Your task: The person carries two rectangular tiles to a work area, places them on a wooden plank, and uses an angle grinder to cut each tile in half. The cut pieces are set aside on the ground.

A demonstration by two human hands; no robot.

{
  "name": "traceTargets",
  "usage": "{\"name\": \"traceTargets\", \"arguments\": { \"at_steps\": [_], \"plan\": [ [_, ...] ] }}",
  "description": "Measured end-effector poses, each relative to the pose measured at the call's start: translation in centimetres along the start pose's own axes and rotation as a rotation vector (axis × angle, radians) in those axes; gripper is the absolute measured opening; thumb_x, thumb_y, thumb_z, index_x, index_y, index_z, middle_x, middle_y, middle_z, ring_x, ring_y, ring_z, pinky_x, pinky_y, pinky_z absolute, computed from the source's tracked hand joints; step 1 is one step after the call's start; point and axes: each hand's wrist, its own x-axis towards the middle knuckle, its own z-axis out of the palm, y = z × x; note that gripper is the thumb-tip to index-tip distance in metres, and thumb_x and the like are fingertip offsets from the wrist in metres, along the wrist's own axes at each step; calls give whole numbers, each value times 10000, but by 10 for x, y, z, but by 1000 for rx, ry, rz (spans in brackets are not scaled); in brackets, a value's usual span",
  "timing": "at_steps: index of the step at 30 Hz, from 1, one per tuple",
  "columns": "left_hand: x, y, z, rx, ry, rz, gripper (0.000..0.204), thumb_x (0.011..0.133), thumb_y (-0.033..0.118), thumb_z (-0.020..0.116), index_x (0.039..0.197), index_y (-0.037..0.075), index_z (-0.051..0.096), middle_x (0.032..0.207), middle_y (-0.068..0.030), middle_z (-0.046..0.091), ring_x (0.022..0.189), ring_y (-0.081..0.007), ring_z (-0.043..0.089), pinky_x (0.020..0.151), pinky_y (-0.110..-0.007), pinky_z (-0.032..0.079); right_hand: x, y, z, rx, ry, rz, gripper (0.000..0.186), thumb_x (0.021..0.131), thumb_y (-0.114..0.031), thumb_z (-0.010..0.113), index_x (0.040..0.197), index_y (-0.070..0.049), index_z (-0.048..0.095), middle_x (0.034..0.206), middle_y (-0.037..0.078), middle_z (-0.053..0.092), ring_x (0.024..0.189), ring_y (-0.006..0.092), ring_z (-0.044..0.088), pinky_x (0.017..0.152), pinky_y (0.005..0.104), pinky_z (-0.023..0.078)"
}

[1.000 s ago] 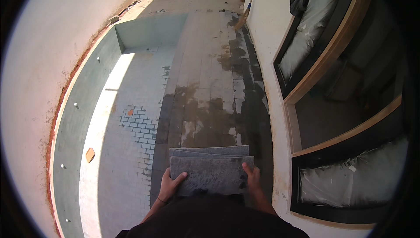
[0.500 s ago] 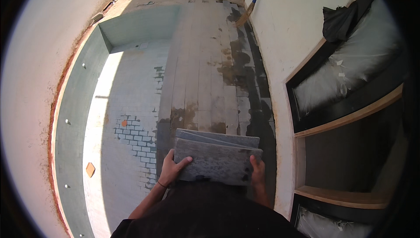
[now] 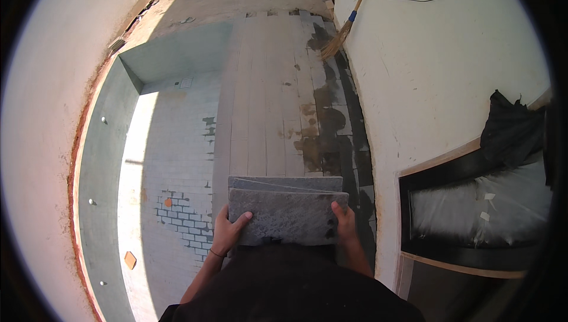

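A small stack of grey stone tiles (image 3: 290, 215) is held against my dark shirt, upper edges fanned slightly apart. At its left end my left hand (image 3: 228, 230) grips with the thumb over the front face. My right hand (image 3: 345, 222) is closed on the right end, its thumb also on the front. The fingers behind the tiles are hidden. Dark wet spots mark the front tile near its lower edge. Beneath and beyond the stack runs a tiled walkway (image 3: 260, 103) with damp brown and dark patches along its right side.
To the left lies a sunken tiled pool (image 3: 177, 168) with an orange tile piece (image 3: 130, 260) on its floor. A broom (image 3: 349, 20) leans against the right wall (image 3: 426, 73). Plastic covers a dark window frame (image 3: 473, 215), and a black cloth (image 3: 512, 126) hangs there.
I have moved forward along the walkway: the broom, window and pool end appear nearer. The tiles stay in both hands, held slightly more level.
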Motion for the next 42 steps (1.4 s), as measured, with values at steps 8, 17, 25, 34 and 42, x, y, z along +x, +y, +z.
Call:
{"name": "traceTargets", "arguments": {
  "at_steps": [8,17,25,34,42],
  "plan": [
    [244,60,6,-49,122,-50,603,822,355,776,1162,-100,574,1053,-195,682,958,-229,664,861,-339,514,275,-90,82,-39,-113,77,438,950,-338,637,1176,36,601,1102,81,646,1006,163,588,918,308,438],
    [566,200,-5,-96,12,32,620,808,367,784,1151,-105,573,1048,-195,684,962,-240,668,864,-350,515,534,-193,182,55,28,11,441,955,-323,626,1201,40,586,1124,94,640,1015,185,598,920,320,444],
    [837,300,19,107,-139,0,659,799,403,786,1149,-110,566,1051,-216,675,965,-255,669,844,-357,522,764,-243,230,102,171,22,476,960,-340,614,1221,55,575,1138,117,637,1034,211,604,924,336,447],
    [1105,449,62,57,-45,12,634,806,376,789,1142,-115,570,1043,-209,680,960,-242,668,848,-349,526,1076,-385,277,-25,82,36,579,943,-390,623,1274,74,527,1206,154,612,1082,257,590,979,388,428],
    [1340,485,70,-87,66,-27,600,816,345,784,1149,-107,573,1048,-197,681,972,-242,665,861,-351,523,1339,-438,353,-33,-13,85,563,932,-375,653,1276,51,525,1202,121,603,1081,218,576,949,359,439]
  ]
}}
